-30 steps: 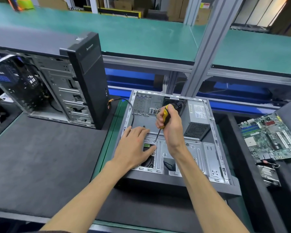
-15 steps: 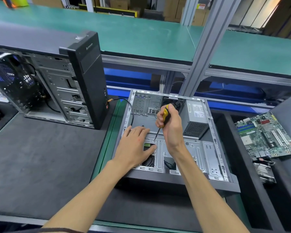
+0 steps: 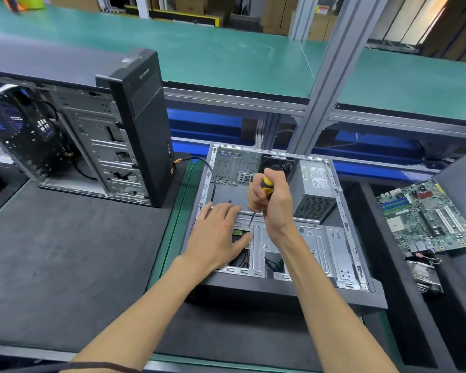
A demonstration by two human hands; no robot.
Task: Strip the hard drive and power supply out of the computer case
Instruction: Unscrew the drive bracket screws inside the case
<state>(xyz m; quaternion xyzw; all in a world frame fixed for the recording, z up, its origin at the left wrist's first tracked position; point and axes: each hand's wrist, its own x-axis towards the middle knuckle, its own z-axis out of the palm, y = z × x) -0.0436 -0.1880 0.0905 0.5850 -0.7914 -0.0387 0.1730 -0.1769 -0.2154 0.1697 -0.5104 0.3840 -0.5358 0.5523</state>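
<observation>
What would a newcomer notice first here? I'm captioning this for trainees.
The right hand driving a yellow-handled screwdriver into the open computer case lying centre, left hand flat on the drive cage. Behind it sits the power supply; a bare motherboard lies far right.

The case (image 3: pixel 285 288) lies open on its side, the power supply (image 3: pixel 314 193) in its far right corner. The right hand (image 3: pixel 273 203) grips a screwdriver (image 3: pixel 267 185) (yellow and black handle), tip on a screw in the drive cage (image 3: pixel 311 246). The left hand (image 3: pixel 217 234) rests flat on the cage.
</observation>
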